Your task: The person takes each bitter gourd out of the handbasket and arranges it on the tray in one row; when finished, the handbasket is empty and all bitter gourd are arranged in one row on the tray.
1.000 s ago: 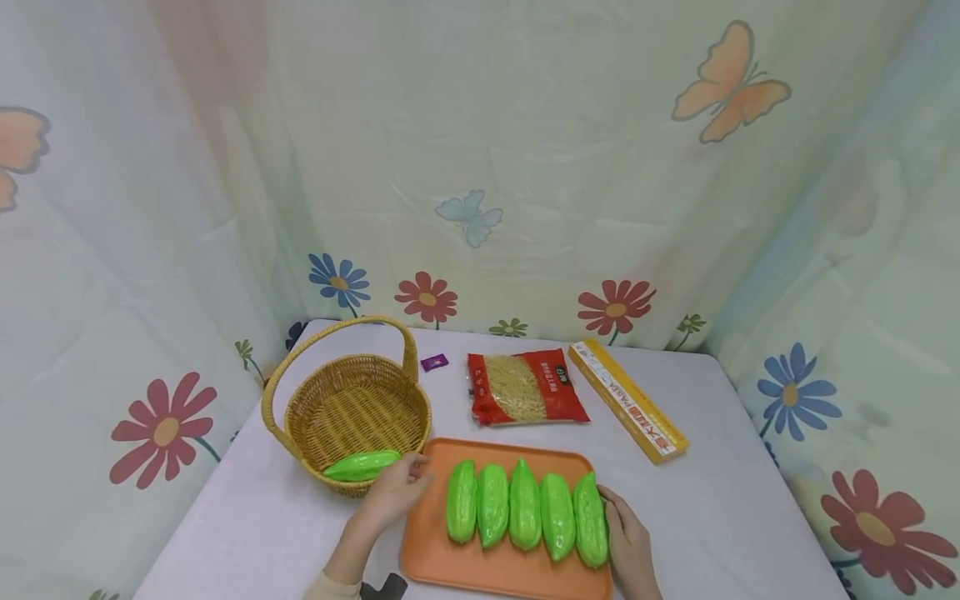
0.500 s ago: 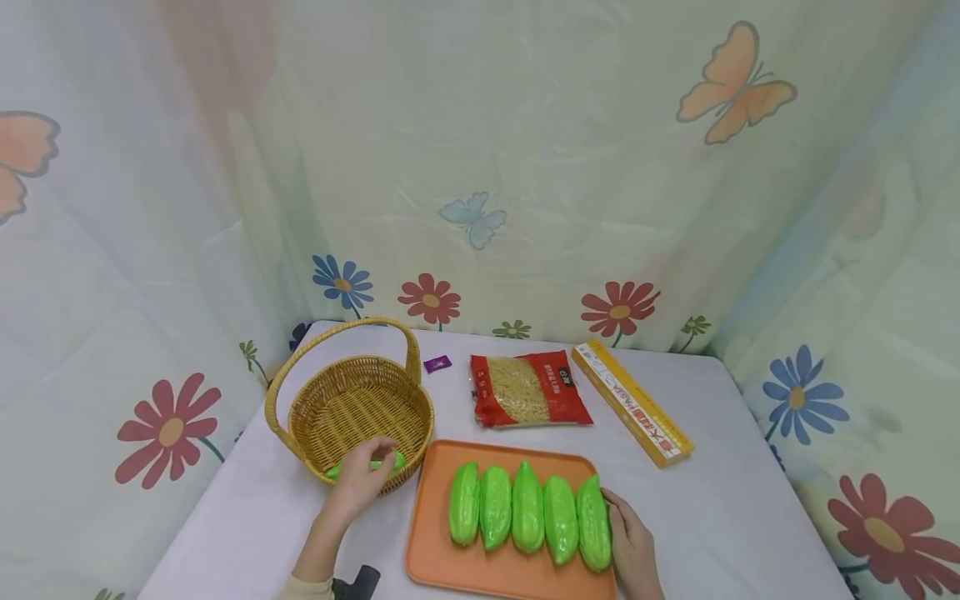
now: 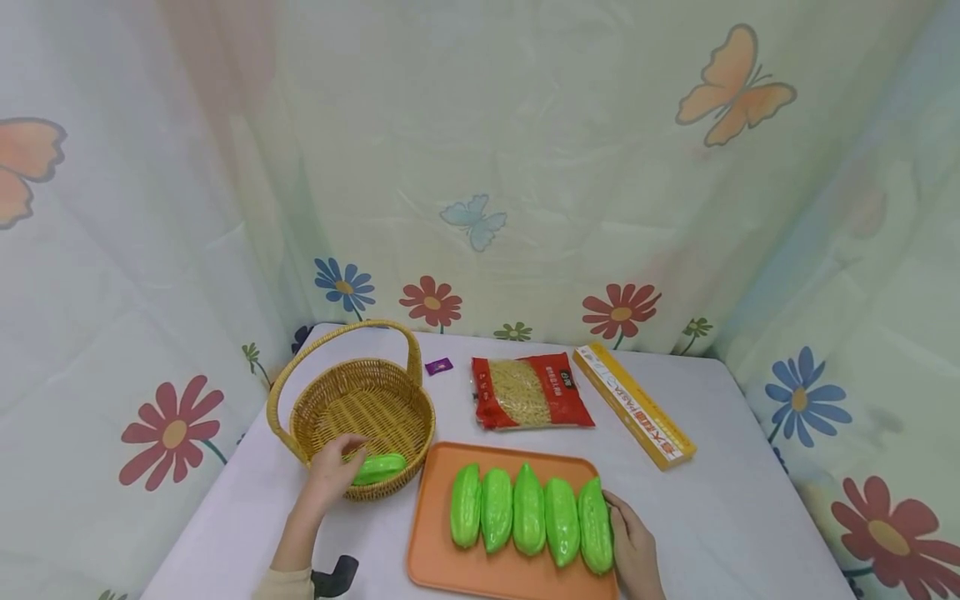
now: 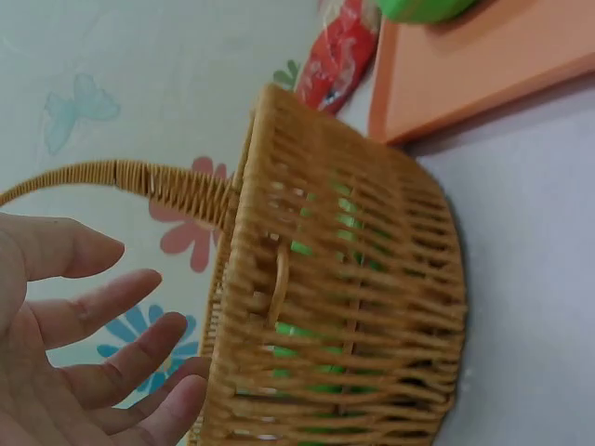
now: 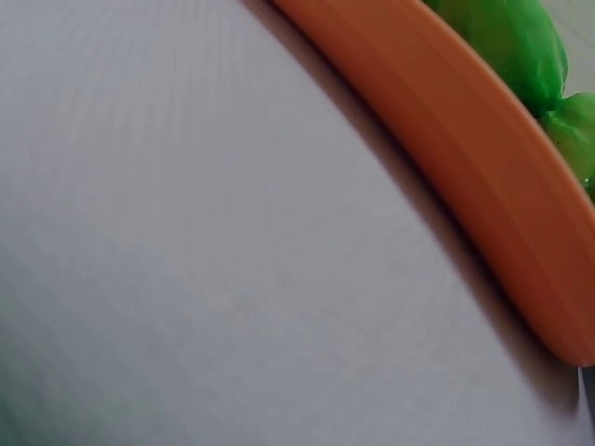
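Observation:
My left hand hovers at the near left rim of the wicker basket. Its fingers are loosely bent, with nothing between them in the left wrist view. Inside the basket lies a bright green bitter melon, partly covered by the hand in the head view; green shows through the weave in the left wrist view. An orange tray carries a row of several bitter melons. My right hand rests at the tray's right edge, fingers alongside the rightmost melon. The right wrist view does not show that hand.
Behind the tray lies a red bag of pasta. A long yellow pasta box lies slanted to its right, and a small purple packet is beside the basket. The basket's tall handle arches upward. Printed curtains surround the white table.
My left hand has moved left from the tray's edge, passing over the melon in the basket to the near left rim. The right hand has stayed by the tray.

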{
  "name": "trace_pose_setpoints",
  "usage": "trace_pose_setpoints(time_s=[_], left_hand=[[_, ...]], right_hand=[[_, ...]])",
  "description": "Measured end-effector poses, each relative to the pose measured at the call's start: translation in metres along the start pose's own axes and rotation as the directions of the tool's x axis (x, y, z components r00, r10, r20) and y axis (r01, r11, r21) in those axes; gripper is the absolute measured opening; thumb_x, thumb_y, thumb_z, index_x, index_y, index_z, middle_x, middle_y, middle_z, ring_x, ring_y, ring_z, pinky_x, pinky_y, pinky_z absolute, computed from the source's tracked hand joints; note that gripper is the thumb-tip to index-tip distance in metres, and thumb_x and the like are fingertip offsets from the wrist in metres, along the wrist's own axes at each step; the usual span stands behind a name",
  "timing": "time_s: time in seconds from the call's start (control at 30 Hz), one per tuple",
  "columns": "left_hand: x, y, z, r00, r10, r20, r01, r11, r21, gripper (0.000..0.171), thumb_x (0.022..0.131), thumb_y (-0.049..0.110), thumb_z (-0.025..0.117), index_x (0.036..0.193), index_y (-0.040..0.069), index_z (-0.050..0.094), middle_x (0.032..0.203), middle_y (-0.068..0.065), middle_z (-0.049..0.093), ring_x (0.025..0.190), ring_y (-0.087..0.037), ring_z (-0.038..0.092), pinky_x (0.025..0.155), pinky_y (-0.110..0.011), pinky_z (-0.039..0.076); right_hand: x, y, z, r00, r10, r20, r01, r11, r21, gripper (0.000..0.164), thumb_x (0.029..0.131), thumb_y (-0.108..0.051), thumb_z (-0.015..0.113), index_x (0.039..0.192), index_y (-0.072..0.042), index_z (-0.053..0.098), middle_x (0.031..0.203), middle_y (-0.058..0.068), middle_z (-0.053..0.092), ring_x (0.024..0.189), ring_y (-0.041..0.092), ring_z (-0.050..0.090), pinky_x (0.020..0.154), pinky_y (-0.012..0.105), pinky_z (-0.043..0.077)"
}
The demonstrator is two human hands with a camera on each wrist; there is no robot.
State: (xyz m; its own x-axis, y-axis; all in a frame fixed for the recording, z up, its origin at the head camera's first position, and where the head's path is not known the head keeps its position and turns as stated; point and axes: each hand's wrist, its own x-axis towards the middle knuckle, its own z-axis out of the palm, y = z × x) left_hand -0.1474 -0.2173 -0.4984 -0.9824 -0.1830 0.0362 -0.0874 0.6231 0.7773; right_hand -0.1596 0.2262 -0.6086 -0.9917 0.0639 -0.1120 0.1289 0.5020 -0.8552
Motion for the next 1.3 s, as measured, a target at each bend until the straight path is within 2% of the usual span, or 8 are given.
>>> trace_pose_setpoints(time_s=[0.23,0.47,0.67,0.87,1.03,1.3], left_hand=[[0.008,-0.007,-0.015,0.999,-0.029,0.018,0.028,0.998,0.054,0.030,0.090,0.016,0.055,0.116,0.000,0.058,0.116,-0.019,0.057,0.112,-0.038,0.049,0.090,-0.052,0.040],[0.012,-0.013,-0.018,0.996,-0.050,0.072,0.043,0.994,0.103,0.033,0.091,0.019,0.054,0.117,-0.001,0.057,0.116,-0.020,0.057,0.110,-0.039,0.050,0.087,-0.053,0.042],[0.010,-0.014,-0.018,0.992,-0.063,0.109,0.047,0.989,0.137,0.032,0.091,0.019,0.053,0.115,-0.002,0.057,0.110,-0.020,0.060,0.103,-0.039,0.054,0.081,-0.050,0.046],[0.011,-0.012,-0.013,0.989,-0.057,0.136,0.036,0.987,0.154,0.030,0.091,0.020,0.054,0.112,-0.001,0.059,0.103,-0.017,0.062,0.095,-0.034,0.058,0.072,-0.045,0.050],[0.014,-0.010,-0.010,0.985,-0.066,0.159,0.033,0.979,0.203,0.027,0.091,0.020,0.054,0.108,0.000,0.060,0.097,-0.016,0.063,0.086,-0.028,0.059,0.064,-0.040,0.049],[0.015,-0.010,-0.005,0.984,-0.077,0.162,0.037,0.971,0.236,0.034,0.091,0.021,0.054,0.114,-0.004,0.056,0.095,-0.017,0.063,0.085,-0.031,0.060,0.064,-0.043,0.050]], right_hand=[[-0.001,-0.001,0.000,1.000,0.001,-0.011,-0.001,1.000,-0.011,0.055,0.099,-0.045,0.019,0.135,-0.010,0.041,0.137,0.015,0.043,0.125,0.036,0.036,0.101,0.054,0.027],[-0.001,0.000,0.001,1.000,-0.008,-0.013,0.008,1.000,-0.009,0.055,0.098,-0.045,0.019,0.135,-0.010,0.042,0.136,0.015,0.043,0.125,0.036,0.036,0.101,0.054,0.028],[-0.002,-0.001,0.000,1.000,-0.005,-0.006,0.005,1.000,-0.013,0.056,0.098,-0.045,0.018,0.135,-0.010,0.041,0.136,0.016,0.043,0.125,0.036,0.037,0.100,0.054,0.028],[-0.001,0.000,0.000,1.000,-0.015,-0.010,0.015,1.000,-0.005,0.055,0.098,-0.045,0.019,0.135,-0.010,0.041,0.135,0.016,0.044,0.124,0.036,0.037,0.100,0.054,0.028],[-0.001,0.000,0.001,1.000,-0.002,-0.013,0.002,1.000,-0.007,0.056,0.098,-0.045,0.019,0.135,-0.009,0.041,0.136,0.015,0.043,0.125,0.036,0.037,0.100,0.054,0.029],[-0.001,0.001,0.000,1.000,0.020,-0.003,-0.020,1.000,-0.014,0.057,0.098,-0.047,0.018,0.136,-0.010,0.040,0.137,0.014,0.042,0.126,0.035,0.036,0.101,0.053,0.028]])
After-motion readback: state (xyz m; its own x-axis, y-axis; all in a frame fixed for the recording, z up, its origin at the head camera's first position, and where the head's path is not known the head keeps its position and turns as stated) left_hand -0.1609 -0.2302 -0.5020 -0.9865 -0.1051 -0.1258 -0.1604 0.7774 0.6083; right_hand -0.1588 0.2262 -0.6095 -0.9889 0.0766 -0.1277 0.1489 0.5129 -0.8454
